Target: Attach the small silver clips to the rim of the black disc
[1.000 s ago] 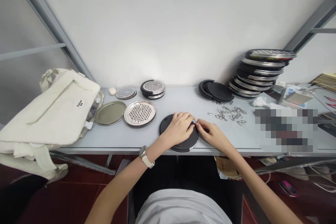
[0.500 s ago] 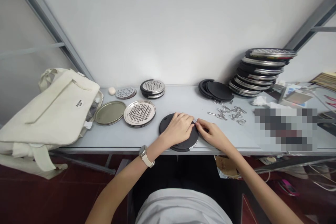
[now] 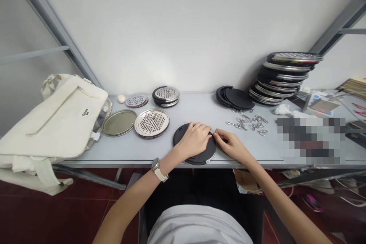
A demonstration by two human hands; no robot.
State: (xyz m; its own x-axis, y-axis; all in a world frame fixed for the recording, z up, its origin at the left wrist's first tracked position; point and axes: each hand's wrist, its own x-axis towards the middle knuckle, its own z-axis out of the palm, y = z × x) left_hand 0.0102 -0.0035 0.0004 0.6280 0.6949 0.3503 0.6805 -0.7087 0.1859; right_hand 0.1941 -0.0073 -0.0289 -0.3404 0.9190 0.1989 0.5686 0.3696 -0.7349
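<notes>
A round black disc (image 3: 206, 155) with a thin metal edge showing at its front right lies flat near the table's front edge. Across its top rests my left hand (image 3: 195, 138), fingers bent together toward the right rim, holding it down. My right hand (image 3: 230, 144) is pinched at that same rim, thumb against forefinger. A small light-grey piece shows between the two hands, too small to name. Behind my right hand lie several loose metal wire clips (image 3: 246, 121). To the left is a silver perforated grater disc (image 3: 152, 122), stacked on another disc.
A plain greenish metal disc (image 3: 120, 122) and smaller perforated discs (image 3: 136, 101) lie left. Rimmed grater discs (image 3: 166, 94) and black covers (image 3: 239, 98) sit farther back. A tall leaning stack (image 3: 281, 78) stands back right. A cream bag (image 3: 57, 122) covers the left end.
Both hands keep the same hold on the black disc and its rim. The whole view shifts very slightly; nothing else visibly moves.
</notes>
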